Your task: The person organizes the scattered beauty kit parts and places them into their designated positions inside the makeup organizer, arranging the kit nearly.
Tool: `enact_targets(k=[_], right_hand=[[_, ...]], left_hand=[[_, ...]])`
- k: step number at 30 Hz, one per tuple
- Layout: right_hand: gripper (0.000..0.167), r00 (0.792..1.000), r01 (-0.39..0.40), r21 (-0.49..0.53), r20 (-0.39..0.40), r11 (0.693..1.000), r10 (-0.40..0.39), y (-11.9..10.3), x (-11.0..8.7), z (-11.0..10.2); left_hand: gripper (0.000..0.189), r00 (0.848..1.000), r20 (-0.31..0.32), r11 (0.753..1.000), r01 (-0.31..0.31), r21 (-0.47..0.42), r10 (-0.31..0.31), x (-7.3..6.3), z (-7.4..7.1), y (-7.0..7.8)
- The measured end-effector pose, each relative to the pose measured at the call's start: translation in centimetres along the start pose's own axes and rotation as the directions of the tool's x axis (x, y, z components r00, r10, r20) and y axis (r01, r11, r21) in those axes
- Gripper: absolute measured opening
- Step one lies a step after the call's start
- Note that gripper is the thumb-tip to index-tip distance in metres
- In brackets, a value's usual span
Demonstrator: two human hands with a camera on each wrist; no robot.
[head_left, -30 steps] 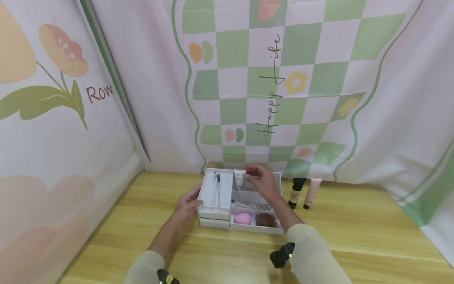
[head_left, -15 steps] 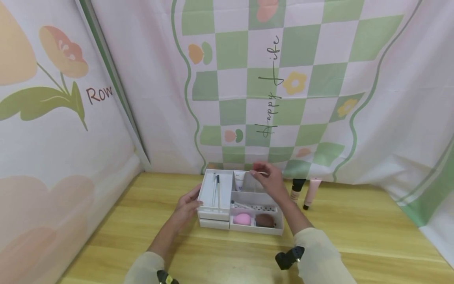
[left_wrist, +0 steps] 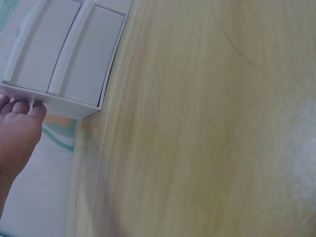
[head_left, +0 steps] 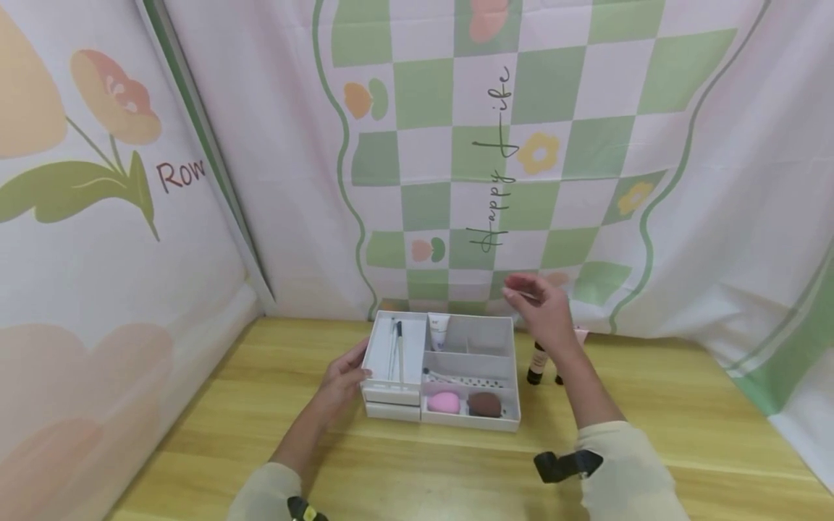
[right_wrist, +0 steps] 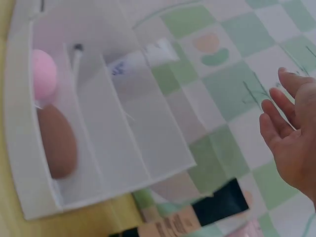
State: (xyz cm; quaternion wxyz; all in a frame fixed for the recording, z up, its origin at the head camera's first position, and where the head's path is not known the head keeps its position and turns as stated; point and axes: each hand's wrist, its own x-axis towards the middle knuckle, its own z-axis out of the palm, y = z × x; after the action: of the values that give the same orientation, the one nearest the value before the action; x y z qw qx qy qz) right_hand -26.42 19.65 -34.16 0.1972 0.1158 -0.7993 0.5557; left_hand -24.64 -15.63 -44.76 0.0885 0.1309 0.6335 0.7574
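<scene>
A white desk organizer [head_left: 469, 427] stands on the table. My left hand [head_left: 344, 376] rests against its left side, with fingertips pressed on the wall in the left wrist view. My right hand [head_left: 541, 307] hovers beyond its back right corner, fingers loosely bent with nothing in them. A white tube [head_left: 439, 333] stands in the back compartment. Makeup brushes [head_left: 400, 351] lie in the left top tray, and another brush [right_wrist: 77, 61] is in the middle compartment. In front sit a pink makeup sponge [head_left: 444, 402] and a brown egg-shaped sponge [head_left: 485, 404].
Right of the organizer stand a beige tube with black ends [right_wrist: 182, 219] and a pink tube [right_wrist: 247, 230], partly hidden by my right arm in the head view. Two drawers [left_wrist: 89, 54] form the organizer's front left. A patterned curtain [head_left: 449, 181] hangs behind the table [head_left: 430, 470].
My right hand has lifted away from the back compartment and moved right and up. The white tube stays in place there. My left hand has kept its place on the organizer's side.
</scene>
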Motion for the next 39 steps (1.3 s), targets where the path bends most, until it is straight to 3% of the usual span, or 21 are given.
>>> enact_targets(k=[7, 11, 16, 23, 27, 39], right_hand=[[0.035, 0.994, 0.026, 0.018, -0.104, 0.999, -0.024, 0.4, -0.1, -3.0], [0.023, 0.989, 0.023, 0.117, -0.150, 0.993, -0.005, 1.0, -0.3, -4.8], [0.019, 0.978, 0.043, 0.225, -0.210, 0.973, 0.005, 1.9, -0.6, -6.7], [0.018, 0.960, 0.024, 0.249, -0.276, 0.968, 0.047, 3.2, -1.2, -8.7], [0.019, 0.955, -0.031, 0.214, -0.282, 0.976, 0.093, 3.7, -1.7, -9.5], [0.025, 0.961, -0.160, 0.156, -0.200, 0.975, 0.190, 6.2, -3.3, -9.7]], left_hand=[[0.073, 1.000, -0.011, 1.000, -0.001, 0.001, 0.001, 0.0, 0.0, 0.0], [0.076, 0.999, 0.024, 0.999, -0.033, 0.013, 0.033, 0.0, -0.2, -0.2], [0.078, 0.994, 0.068, 0.996, -0.081, 0.021, 0.079, 0.0, -0.5, -0.5], [0.072, 1.000, 0.002, 1.000, -0.006, 0.010, 0.006, 0.1, 0.0, -0.1], [0.073, 1.000, 0.009, 1.000, -0.007, 0.024, 0.006, 0.1, -0.1, -0.2], [0.072, 1.000, 0.024, 0.999, -0.012, 0.044, 0.011, -0.1, -0.2, -0.1]])
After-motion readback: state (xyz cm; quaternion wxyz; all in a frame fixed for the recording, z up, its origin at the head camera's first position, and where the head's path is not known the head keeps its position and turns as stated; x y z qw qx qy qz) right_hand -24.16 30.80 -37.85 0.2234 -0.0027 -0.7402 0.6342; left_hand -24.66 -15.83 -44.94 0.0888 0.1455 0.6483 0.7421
